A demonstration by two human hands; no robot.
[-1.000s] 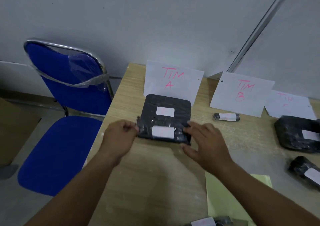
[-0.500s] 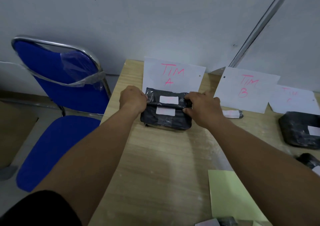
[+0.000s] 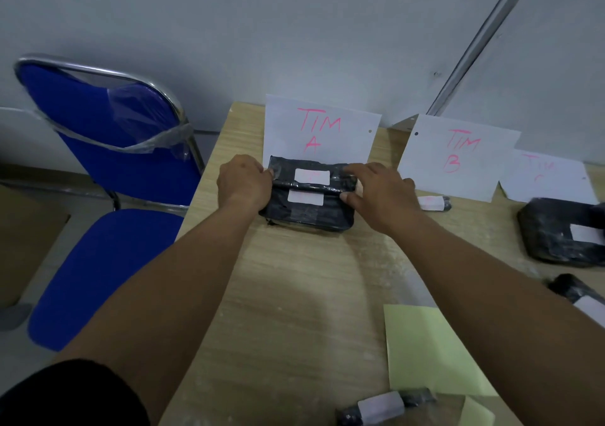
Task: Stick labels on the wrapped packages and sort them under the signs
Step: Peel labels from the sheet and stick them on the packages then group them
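Two black wrapped packages are stacked below the sign TIM A (image 3: pixel 319 131) at the back of the wooden table (image 3: pixel 294 294). The larger package (image 3: pixel 307 216) lies flat and shows a white label. A slimmer labelled package (image 3: pixel 311 170) rests on its far part, against the sign's foot. My left hand (image 3: pixel 244 180) pinches the slimmer package's left end. My right hand (image 3: pixel 379 193) grips its right end, fingers over the top and thumb at the near edge.
Sign TIM B (image 3: pixel 458 154) has a small labelled roll (image 3: pixel 433 202) below it. A third sign (image 3: pixel 550 177) stands behind a big black package (image 3: pixel 563 232). More packages lie at the right edge (image 3: pixel 576 294) and bottom (image 3: pixel 386 407). A yellow sheet (image 3: pixel 432 350) lies near me. A blue chair (image 3: pixel 108 150) stands left.
Both hands carried the slimmer package from the near side up onto the larger one and toward the TIM A sign. In the last half second they barely moved.
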